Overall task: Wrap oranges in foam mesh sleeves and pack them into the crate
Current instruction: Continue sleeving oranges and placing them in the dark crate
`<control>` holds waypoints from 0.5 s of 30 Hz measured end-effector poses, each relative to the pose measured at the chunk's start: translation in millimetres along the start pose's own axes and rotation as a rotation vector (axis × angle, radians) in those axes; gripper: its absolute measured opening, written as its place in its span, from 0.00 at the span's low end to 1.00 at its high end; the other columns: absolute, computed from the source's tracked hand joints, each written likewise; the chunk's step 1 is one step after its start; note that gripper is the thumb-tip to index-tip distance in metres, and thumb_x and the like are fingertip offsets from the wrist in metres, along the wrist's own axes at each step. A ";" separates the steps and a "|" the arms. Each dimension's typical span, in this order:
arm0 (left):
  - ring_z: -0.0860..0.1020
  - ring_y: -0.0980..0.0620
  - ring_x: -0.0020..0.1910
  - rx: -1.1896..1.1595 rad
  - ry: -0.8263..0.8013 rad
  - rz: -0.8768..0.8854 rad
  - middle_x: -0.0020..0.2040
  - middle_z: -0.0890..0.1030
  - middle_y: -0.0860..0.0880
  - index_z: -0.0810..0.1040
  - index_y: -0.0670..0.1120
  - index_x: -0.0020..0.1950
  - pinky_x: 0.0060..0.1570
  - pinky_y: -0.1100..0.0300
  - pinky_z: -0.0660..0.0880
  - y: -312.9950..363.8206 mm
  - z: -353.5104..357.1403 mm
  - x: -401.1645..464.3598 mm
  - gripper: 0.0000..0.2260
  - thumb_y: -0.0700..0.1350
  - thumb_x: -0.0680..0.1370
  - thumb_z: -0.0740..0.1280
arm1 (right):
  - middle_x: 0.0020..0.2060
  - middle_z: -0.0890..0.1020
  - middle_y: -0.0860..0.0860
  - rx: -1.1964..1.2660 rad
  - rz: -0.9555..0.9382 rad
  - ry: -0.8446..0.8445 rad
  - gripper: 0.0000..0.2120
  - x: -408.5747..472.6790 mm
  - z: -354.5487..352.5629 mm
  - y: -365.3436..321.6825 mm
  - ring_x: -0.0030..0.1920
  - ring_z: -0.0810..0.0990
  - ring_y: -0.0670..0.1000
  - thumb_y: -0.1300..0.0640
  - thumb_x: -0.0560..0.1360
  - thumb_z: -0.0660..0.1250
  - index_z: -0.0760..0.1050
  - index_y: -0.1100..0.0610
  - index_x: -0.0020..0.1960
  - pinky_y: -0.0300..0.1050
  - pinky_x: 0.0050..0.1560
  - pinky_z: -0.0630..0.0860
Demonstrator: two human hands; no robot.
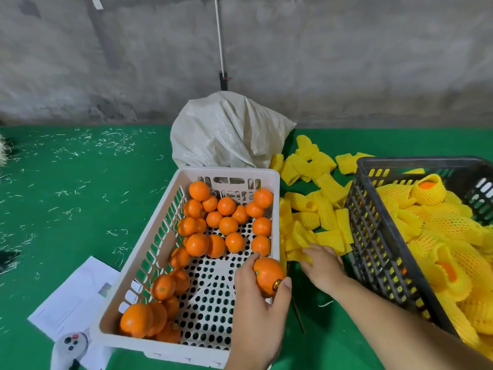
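pick-and-sleeve step: left hand (pixel 256 297) grasps 1 orange (pixel 268 276) at the white basket (pixel 149 252) rim, right hand (pixel 324 265), fingers relaxed, touches loose foam sleeves (pixel 306 225) beside the black crate (pixel 373 244); next likely gripping 1 sleeve.

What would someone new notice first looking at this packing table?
Probably the white crate at centre, scattered with bare oranges, where the left hand grips one orange at its right rim. Next, the bright yellow foam sleeves heaped beside it, the right hand reaching into them. At far right, a black crate holds wrapped oranges.
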State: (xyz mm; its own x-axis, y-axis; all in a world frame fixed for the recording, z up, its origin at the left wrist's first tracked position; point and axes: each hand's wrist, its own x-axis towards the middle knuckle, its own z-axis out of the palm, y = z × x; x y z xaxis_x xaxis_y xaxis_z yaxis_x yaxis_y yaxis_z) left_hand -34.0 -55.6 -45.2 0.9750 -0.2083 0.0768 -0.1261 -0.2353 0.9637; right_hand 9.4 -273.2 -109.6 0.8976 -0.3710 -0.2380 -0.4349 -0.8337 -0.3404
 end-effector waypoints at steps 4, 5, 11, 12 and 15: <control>0.75 0.65 0.63 -0.074 0.012 -0.036 0.64 0.68 0.71 0.63 0.74 0.69 0.52 0.75 0.74 3.8 1.2 1.9 0.28 0.65 0.72 0.71 | 0.57 0.81 0.46 0.815 0.096 0.251 0.11 -47.8 2.7 -34.3 0.61 0.79 0.50 0.60 0.81 0.67 0.79 0.47 0.59 0.43 0.56 0.76; 0.76 0.64 0.62 -0.105 0.009 -0.052 0.65 0.70 0.68 0.63 0.73 0.70 0.52 0.74 0.75 4.4 1.3 1.6 0.29 0.65 0.73 0.72 | 0.55 0.81 0.44 0.970 0.121 0.267 0.13 -63.8 1.1 -43.9 0.59 0.79 0.47 0.61 0.80 0.67 0.79 0.43 0.57 0.39 0.53 0.75; 0.83 0.56 0.57 -0.289 -0.096 -0.111 0.59 0.83 0.57 0.74 0.60 0.70 0.58 0.60 0.79 14.5 -4.2 -0.9 0.30 0.66 0.70 0.74 | 0.53 0.85 0.41 1.396 0.129 0.294 0.20 -128.1 -31.5 -63.4 0.56 0.83 0.46 0.66 0.79 0.66 0.81 0.41 0.60 0.47 0.58 0.78; 0.83 0.56 0.56 -0.310 -0.118 -0.102 0.58 0.84 0.57 0.77 0.58 0.67 0.57 0.61 0.78 17.0 -8.3 -2.8 0.29 0.67 0.70 0.74 | 0.51 0.85 0.41 1.364 0.122 0.333 0.19 -131.5 -41.1 -63.6 0.54 0.83 0.46 0.64 0.79 0.66 0.81 0.41 0.59 0.46 0.57 0.78; 0.83 0.55 0.54 -0.386 -0.219 -0.088 0.55 0.84 0.55 0.79 0.54 0.65 0.55 0.59 0.79 17.5 -22.5 -7.9 0.28 0.64 0.69 0.75 | 0.44 0.83 0.45 1.312 0.094 0.391 0.13 -138.8 -64.9 -65.8 0.50 0.81 0.51 0.59 0.79 0.66 0.82 0.44 0.55 0.50 0.55 0.78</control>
State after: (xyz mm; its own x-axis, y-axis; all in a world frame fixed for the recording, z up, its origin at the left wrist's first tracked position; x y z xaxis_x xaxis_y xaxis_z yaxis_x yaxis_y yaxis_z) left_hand -39.8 -36.7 -23.2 0.9120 -0.4094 -0.0256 0.0733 0.1012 0.9922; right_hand -81.9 -193.4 4.9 0.7275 -0.6768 -0.1126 -0.0467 0.1149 -0.9923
